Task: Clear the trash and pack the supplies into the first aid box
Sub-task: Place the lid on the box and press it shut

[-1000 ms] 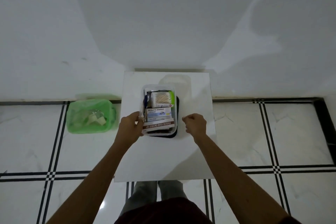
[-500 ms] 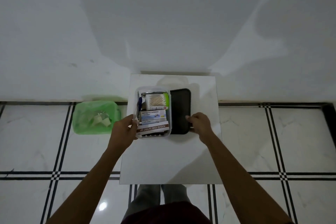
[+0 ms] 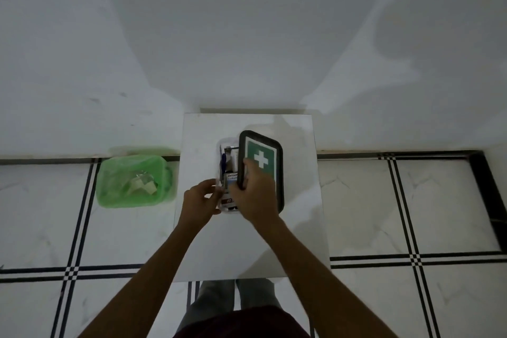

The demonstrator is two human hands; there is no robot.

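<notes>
At six o'clock, nearest the camera, two bare forearms rise over a dark lap and grey trouser legs toward a small white table (image 3: 288, 241). Just past them, at the table's middle, the left hand (image 3: 199, 202) is curled against the near-left wall of the clear first aid box (image 3: 223, 173), fingers pinched on its rim to steady it. The right hand (image 3: 255, 195) grips the black lid (image 3: 262, 170) at its left edge, thumb underneath and fingers spread across the green cross label, holding it tilted and half over the box, which lies at nine o'clock from the lid. Supplies (image 3: 230, 175) stand packed inside, a carton and other packets reaching up near the rim. Farther out, at nine o'clock on the floor, the green bin (image 3: 131, 181) holds the discarded scraps, so the clearing looks done and closing the box is the step in hand.

The risk lies in the seating. The lid is offset toward three o'clock and slanted, so pressing now could catch one corner only, or trap a tall packet beneath the edge. A hard push against the one-sided hold might also skid the light box across the smooth table.
</notes>
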